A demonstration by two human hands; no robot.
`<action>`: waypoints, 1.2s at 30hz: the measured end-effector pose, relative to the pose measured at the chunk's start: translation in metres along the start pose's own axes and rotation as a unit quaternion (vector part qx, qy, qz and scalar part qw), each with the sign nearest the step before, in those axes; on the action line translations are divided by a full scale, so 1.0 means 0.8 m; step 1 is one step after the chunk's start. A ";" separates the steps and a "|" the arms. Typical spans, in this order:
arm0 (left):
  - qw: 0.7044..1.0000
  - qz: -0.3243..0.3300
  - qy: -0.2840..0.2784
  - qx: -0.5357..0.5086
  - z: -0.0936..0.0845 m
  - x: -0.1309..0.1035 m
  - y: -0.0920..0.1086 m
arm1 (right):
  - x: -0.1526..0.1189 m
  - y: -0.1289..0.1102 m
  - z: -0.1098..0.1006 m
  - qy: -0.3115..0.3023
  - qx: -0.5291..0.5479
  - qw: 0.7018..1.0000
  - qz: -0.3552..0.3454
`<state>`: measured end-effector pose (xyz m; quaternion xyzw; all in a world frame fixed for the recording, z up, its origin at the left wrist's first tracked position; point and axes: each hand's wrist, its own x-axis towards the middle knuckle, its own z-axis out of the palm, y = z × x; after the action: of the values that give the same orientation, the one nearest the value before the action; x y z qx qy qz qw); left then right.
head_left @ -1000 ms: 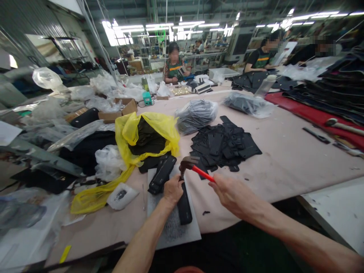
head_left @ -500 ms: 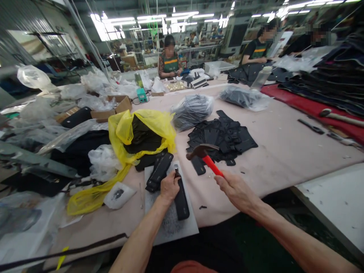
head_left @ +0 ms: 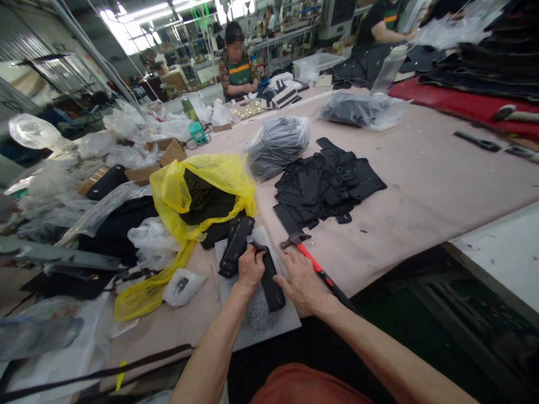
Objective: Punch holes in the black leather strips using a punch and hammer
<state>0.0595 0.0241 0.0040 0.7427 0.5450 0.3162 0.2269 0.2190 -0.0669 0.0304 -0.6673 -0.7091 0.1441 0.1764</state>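
My left hand (head_left: 251,266) is closed around a short metal punch (head_left: 255,243), held tilted over the top of a long black strap piece (head_left: 273,286). That piece lies on a pale, speckled board (head_left: 257,320). My right hand (head_left: 304,280) is open, fingers stretched toward the black piece. Beside it, a claw hammer (head_left: 311,259) with a red and black handle rests on the table. Left of my left hand, several black pieces (head_left: 236,245) are stacked on the board's upper corner.
Beyond the hammer spreads a heap of flat black pieces (head_left: 328,185). A yellow plastic bag (head_left: 202,168) with dark pieces stands left, near a grey-filled clear bag (head_left: 278,146). Across the table sits a person (head_left: 238,67). Clear bags (head_left: 138,123) crowd the left side.
My right hand has let go of the hammer, which now lies on the table, and moved left toward the black piece. The punch in my left hand has tipped over from upright.
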 end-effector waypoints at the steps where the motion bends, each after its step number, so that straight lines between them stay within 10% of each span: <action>1: 1.000 -0.007 0.001 -0.011 0.000 0.002 -0.001 | 0.000 -0.010 0.011 -0.010 0.004 1.000 -0.003; 9: 0.947 -0.170 0.037 -0.269 -0.017 0.023 -0.018 | -0.010 -0.020 0.051 -0.040 0.013 0.999 0.007; 25: 0.975 -0.100 0.028 -0.197 -0.018 -0.031 -0.008 | -0.051 -0.011 0.027 -0.077 0.004 0.994 -0.079; 36: 0.978 -0.073 0.016 -0.194 -0.024 -0.032 -0.002 | 0.028 -0.009 0.031 -0.023 -0.016 0.999 -0.039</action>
<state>0.0393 -0.0001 0.0101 0.6375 0.5293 0.4108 0.3803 0.2006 -0.0441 0.0122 -0.6382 -0.7407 0.1415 0.1551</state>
